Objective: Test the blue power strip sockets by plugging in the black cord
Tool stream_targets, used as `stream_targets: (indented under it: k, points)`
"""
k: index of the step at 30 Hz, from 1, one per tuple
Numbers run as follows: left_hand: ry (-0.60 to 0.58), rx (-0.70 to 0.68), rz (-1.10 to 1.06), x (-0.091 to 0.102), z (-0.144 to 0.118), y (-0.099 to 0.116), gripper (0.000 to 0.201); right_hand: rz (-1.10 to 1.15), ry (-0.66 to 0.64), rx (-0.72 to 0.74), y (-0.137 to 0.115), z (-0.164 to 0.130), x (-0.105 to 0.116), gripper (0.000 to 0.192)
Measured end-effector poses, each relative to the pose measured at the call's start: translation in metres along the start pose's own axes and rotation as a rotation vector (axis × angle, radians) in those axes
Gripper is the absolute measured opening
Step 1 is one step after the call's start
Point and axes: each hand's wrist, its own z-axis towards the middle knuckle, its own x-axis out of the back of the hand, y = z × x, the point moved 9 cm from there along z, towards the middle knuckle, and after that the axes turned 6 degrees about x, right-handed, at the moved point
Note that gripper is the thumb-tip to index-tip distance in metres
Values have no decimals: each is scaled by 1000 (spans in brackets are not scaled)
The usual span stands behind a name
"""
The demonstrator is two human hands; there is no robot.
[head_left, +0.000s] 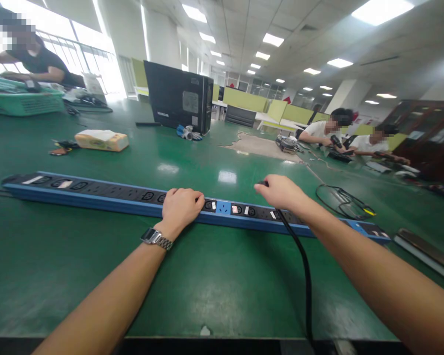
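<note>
A long blue-and-black power strip (107,201) with several sockets lies across the green table. White and pink stickers mark some of its sockets, and one socket block (223,207) is bright blue. My left hand (182,209) is closed over the strip just left of its middle, with a metal-band watch (157,238) on the wrist. Above the strip, further right, my right hand (280,191) grips the end of a black power cord (306,276). A dark plug tip (262,183) shows past the fingers. The cord hangs down and runs over the table's near edge.
Behind the strip are a tissue pack (101,140), a black computer case (177,96), gloves (188,133) and a coiled cable (342,201). A green basket (22,102) stands far left. One person sits at the left, two at the right. A dark bar (427,249) lies right.
</note>
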Motion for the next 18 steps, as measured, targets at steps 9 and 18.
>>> stream_targets:
  k: [9, 18]
  points:
    - [-3, -17, -10, -1, -1, 3, 45, 180, -270, 131, -79, 24, -38, 41]
    - [-12, -30, -24, -6, -1, 3, 43, 8, -133, 125, -97, 22, -34, 38]
